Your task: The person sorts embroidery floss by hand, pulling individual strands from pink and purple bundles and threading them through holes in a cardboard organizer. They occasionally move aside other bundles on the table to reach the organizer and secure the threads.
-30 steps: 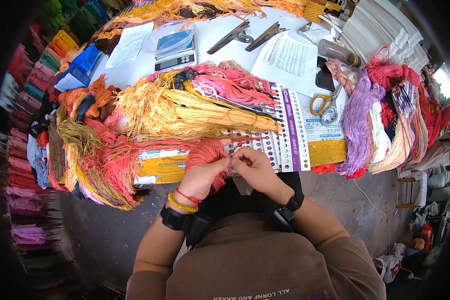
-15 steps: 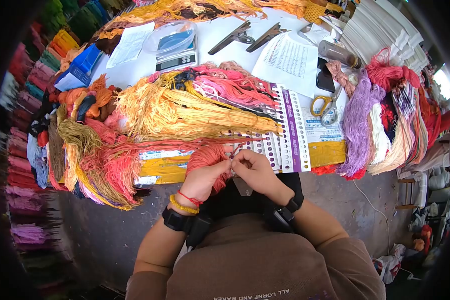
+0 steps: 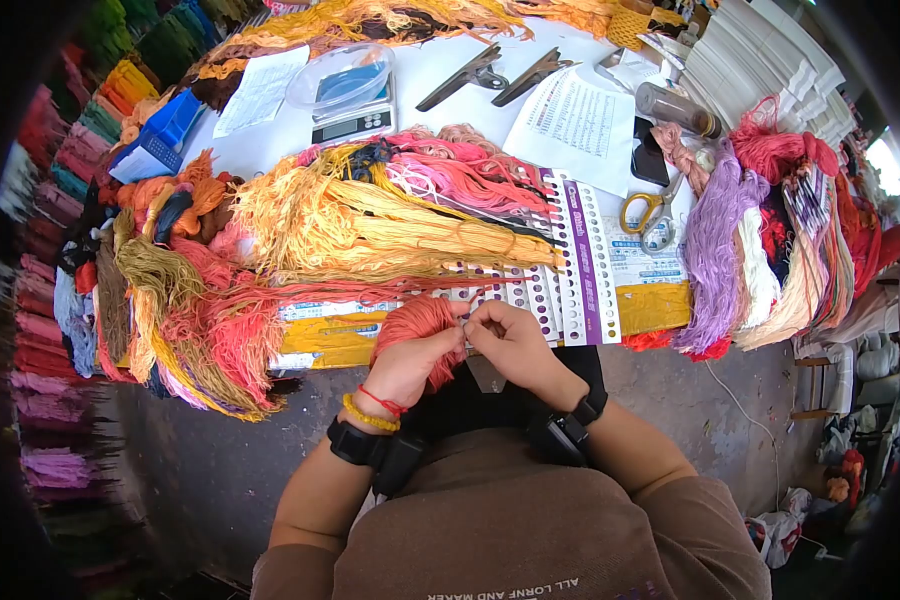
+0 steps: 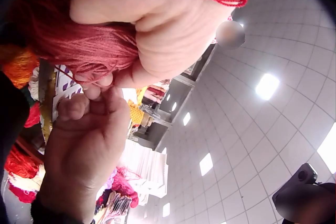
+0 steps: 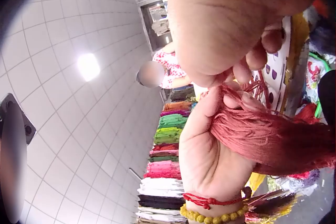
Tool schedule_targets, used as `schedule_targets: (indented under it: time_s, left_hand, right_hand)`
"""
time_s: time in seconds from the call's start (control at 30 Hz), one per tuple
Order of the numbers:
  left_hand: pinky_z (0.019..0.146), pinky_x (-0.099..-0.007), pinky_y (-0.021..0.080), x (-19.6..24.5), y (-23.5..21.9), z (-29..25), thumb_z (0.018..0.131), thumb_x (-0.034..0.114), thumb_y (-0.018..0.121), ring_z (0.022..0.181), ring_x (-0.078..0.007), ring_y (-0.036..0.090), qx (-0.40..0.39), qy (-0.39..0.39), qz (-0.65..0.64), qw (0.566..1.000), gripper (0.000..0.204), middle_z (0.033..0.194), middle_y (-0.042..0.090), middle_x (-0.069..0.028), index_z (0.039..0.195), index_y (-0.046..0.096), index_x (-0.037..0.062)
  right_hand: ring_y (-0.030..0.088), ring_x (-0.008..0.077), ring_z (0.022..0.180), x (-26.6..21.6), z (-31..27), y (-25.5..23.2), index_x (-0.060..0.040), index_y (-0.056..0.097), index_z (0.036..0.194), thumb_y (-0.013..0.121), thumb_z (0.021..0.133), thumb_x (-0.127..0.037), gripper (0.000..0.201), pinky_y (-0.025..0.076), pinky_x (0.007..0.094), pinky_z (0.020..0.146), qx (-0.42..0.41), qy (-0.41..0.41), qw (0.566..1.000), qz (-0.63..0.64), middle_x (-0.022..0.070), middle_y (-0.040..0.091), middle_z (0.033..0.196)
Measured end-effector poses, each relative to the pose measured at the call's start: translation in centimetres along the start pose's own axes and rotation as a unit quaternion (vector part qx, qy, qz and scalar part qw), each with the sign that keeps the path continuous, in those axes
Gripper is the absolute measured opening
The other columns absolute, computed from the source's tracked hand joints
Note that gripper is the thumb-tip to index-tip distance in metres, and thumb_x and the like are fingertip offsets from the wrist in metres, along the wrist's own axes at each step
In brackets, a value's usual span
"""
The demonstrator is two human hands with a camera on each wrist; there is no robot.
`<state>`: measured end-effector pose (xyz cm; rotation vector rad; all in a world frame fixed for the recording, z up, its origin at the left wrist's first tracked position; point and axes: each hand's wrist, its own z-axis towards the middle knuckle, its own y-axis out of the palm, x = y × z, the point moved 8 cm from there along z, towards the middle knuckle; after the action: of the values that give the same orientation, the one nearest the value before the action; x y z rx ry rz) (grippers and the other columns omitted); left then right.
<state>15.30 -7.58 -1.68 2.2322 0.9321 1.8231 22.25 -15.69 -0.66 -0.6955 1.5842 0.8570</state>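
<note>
My left hand (image 3: 408, 365) grips a folded skein of coral-red yarn (image 3: 420, 328) at the table's front edge, and a red cord and a yellow bead bracelet circle its wrist. Close against its fingertips is my right hand (image 3: 515, 345), thumb and fingers pinched together on strands of the same yarn. In the right wrist view, the skein (image 5: 273, 137) hangs from between the left thumb and fingers. The left wrist view shows the right hand (image 4: 86, 140) meeting the left at the looped end of the skein. Fingers hide the exact spot being worked.
Yellow yarn (image 3: 370, 215) and coral strands (image 3: 230, 330) spread over the table beside punched cards (image 3: 585, 270). Scissors (image 3: 645, 215), a phone (image 3: 650, 160), a printed sheet (image 3: 575, 125), metal clips (image 3: 465, 75) and a scale (image 3: 355, 120) lie farther back. Purple yarn (image 3: 720, 240) hangs at right.
Both hands stay together at nearly the same spot, with small finger movements. The left hand and skein have shifted slightly, and coral strands that rose above the right fingers half a second ago show less now.
</note>
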Motion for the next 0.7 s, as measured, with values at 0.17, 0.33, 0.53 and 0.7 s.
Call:
schedule_targets:
  time_s: [0.17, 0.33, 0.53, 0.7]
  left_hand:
    - [0.065, -0.0264, 0.047, -0.2, 0.0, -0.2, 0.082, -0.001, 0.052, 0.067, -0.012, 0.055, 0.003, -0.002, -0.008, 1.0, 0.023, 0.08, 0.057, -0.0053, 0.105, 0.052, -0.0024]
    - [0.063, -0.0262, 0.048, -0.4, 0.1, -0.5, 0.082, -0.002, 0.052, 0.066, -0.0118, 0.056, 0.015, -0.012, -0.016, 1.0, 0.021, 0.082, 0.058, -0.0055, 0.103, 0.053, -0.0007]
    - [0.063, -0.0264, 0.049, -0.8, 0.0, -0.5, 0.082, -0.001, 0.053, 0.066, -0.0119, 0.056, 0.009, -0.016, -0.031, 0.999, 0.02, 0.082, 0.059, -0.0052, 0.102, 0.054, 0.0002]
    - [0.062, -0.0268, 0.049, -0.9, 0.0, -0.4, 0.082, -0.001, 0.054, 0.067, -0.0122, 0.057, 0.006, -0.015, -0.042, 0.999, 0.019, 0.08, 0.059, -0.0054, 0.101, 0.055, -0.0002]
  right_hand:
    - [0.06, 0.0107, 0.069, -0.1, -0.1, 0.1, 0.0033, 0.051, 0.083, 0.05, 0.086, -0.005, 0.008, 0.049, 0.0226, 0.064, -0.002, 0.021, 0.999, -0.041, 0.0075, 0.059, 0.076]
    - [0.06, 0.0102, 0.068, 1.2, 0.2, 0.0, 0.0029, 0.051, 0.082, 0.051, 0.085, -0.005, 0.009, 0.049, 0.0217, 0.062, -0.001, 0.005, 1.0, 0.019, 0.0075, 0.06, 0.077]
    - [0.06, 0.0095, 0.067, 1.4, 0.2, 0.0, 0.0028, 0.051, 0.082, 0.05, 0.085, -0.005, 0.008, 0.048, 0.021, 0.061, 0.002, 0.006, 1.0, 0.013, 0.0108, 0.061, 0.086]
    - [0.06, 0.0091, 0.068, 1.6, 0.2, 0.0, 0.0029, 0.051, 0.082, 0.05, 0.085, -0.005, 0.008, 0.048, 0.0212, 0.061, -0.001, 0.011, 1.0, 0.022, 0.0132, 0.061, 0.093]
